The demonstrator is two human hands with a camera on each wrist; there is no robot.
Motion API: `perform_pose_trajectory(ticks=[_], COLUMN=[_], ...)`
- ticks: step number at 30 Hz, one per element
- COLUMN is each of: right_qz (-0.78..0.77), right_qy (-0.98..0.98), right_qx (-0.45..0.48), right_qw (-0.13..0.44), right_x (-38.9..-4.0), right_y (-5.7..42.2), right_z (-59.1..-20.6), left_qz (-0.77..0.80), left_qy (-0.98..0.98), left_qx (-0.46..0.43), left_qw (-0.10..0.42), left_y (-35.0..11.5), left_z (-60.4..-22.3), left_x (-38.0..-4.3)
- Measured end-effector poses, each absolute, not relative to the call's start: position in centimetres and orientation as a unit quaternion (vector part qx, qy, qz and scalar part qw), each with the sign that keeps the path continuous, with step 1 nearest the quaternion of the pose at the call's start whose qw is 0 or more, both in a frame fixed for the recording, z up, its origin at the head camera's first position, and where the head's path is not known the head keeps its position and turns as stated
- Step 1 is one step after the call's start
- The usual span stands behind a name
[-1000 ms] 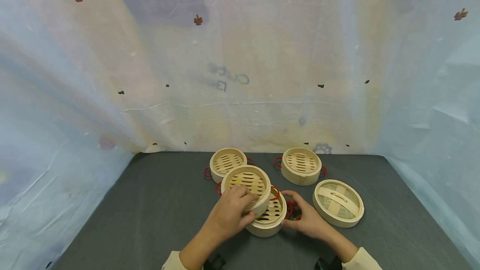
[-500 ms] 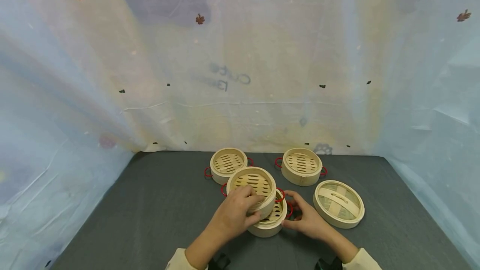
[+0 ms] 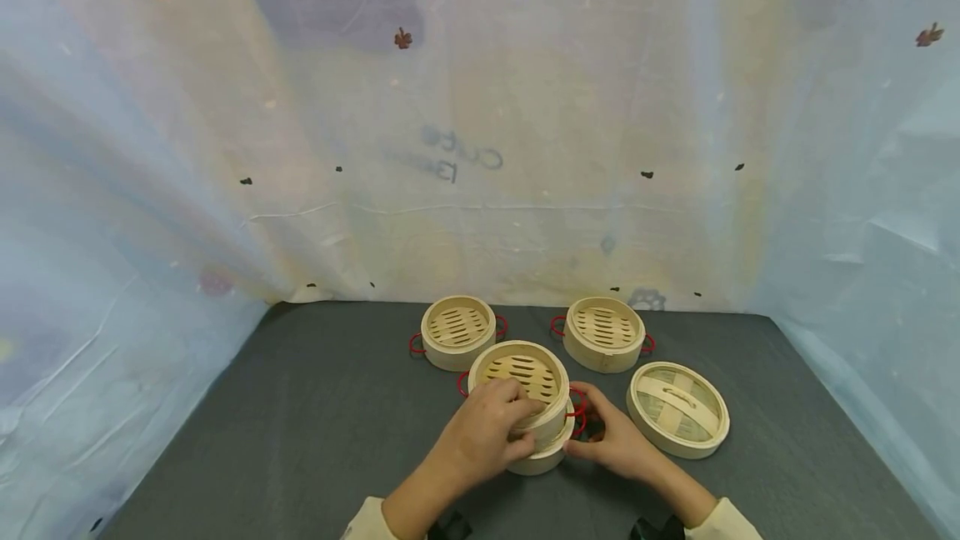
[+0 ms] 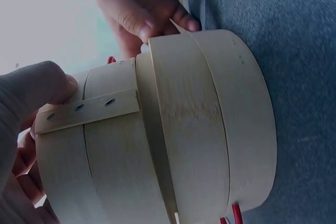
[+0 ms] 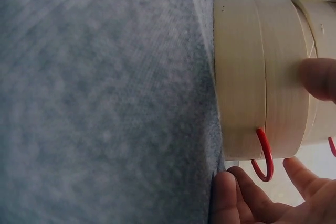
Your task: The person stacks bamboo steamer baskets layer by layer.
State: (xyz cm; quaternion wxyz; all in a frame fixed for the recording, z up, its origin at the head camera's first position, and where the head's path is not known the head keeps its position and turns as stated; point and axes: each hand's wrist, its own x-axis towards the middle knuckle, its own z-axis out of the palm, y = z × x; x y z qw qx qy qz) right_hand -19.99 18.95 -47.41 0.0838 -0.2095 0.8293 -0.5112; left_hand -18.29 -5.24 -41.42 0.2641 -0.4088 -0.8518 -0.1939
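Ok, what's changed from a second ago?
The left hand moved the upper steamer rightward and slightly nearer the person, more squarely over the lower steamer. The right hand stays on the lower steamer; the lid, back-left steamer and back-right steamer haven't moved.

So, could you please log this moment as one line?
left hand: grips upper basket | right hand: holds lower basket | lid: apart, on table

This is a small curtained booth; the kind of building around it cannot be told. A pale blue-and-cream patterned sheet [image 3: 525,98], marked with brown leaf shapes [image 3: 403,38] and faint grey lettering [image 3: 491,158], rises along the far, left and right edges of a flat, dark-grey, fabric-covered worktop [image 3: 300,423].
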Motion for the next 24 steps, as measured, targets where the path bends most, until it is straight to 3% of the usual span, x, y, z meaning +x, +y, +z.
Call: perform_pose_trajectory(ticks=[24], right_qz=[-0.504], right_qy=[0.835], right_qx=[-0.203], right_qw=[0.082], right_x=[-19.9], right_y=[19.1], right_z=[-47.2], left_qz=[-0.159], left_qy=[-0.860], left_qx=[-0.402], left_qw=[0.271], left_y=[-3.6], left_z=[-41.9], left_x=[-18.0])
